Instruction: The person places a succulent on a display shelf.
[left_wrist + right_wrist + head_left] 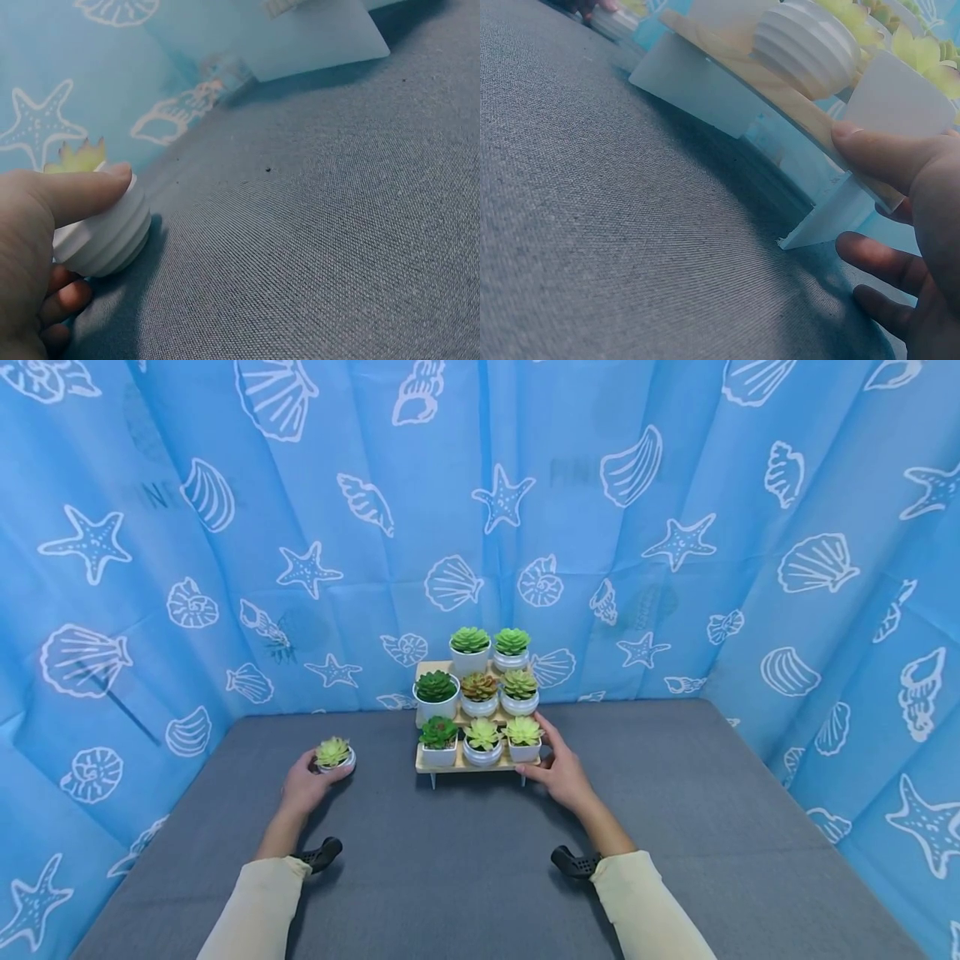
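Left of the stand, my left hand (303,789) holds a small potted succulent (333,752) close over the cloth. In the left wrist view its ribbed white pot (112,236) sits between thumb and fingers, with pale green leaf tips above. My right hand (567,779) grips the front right corner of a three-tier wooden stand (430,672). The right wrist view shows the thumb on the bottom board's edge (780,105), fingers beneath. White pots with succulents (480,742) fill the bottom and middle tiers three across; two stand on top.
Grey cloth (465,877) covers the table under everything. A blue curtain (420,527) printed with white shells and starfish hangs along the back and sides. Translucent legs (817,217) hold the stand up. Each wrist wears a black band (322,854).
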`<state>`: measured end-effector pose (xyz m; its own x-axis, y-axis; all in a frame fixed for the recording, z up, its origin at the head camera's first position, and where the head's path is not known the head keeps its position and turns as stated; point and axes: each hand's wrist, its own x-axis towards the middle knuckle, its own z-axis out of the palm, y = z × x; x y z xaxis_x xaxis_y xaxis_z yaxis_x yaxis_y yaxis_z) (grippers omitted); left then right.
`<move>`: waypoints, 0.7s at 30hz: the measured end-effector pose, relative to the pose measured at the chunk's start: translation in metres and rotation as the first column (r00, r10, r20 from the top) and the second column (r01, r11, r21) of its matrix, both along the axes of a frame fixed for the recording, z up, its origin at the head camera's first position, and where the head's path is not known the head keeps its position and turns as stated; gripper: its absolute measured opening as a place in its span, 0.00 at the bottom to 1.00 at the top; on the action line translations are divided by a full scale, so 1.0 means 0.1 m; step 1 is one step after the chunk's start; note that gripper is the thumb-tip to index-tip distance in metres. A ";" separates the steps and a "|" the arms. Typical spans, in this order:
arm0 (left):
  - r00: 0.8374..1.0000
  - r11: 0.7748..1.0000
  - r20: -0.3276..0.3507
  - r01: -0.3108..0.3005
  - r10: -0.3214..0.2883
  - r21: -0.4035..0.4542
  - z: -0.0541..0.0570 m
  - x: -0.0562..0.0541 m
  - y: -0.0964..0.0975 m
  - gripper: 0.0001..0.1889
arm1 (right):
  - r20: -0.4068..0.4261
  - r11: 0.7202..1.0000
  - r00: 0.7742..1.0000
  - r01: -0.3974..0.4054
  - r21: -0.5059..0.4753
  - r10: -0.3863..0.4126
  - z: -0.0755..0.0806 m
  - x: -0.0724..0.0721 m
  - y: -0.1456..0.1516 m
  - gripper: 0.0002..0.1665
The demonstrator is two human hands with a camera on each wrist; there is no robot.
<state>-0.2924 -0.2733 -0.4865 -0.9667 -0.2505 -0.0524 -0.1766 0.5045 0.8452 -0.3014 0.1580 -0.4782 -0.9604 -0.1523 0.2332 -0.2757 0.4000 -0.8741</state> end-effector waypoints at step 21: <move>0.978 0.979 0.049 0.202 -0.202 -0.006 0.06 0.03 -0.21 0.47 | -0.009 1.000 1.000 0.007 0.016 -0.007 -0.02 -0.01 0.00 0.56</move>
<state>-0.2891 -0.2946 -0.4809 -0.9938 -0.0510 -0.0988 -0.1106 0.5428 0.8325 -0.3028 0.1579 -0.4806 -0.9593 -0.1497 0.2393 -0.2806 0.4158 -0.8651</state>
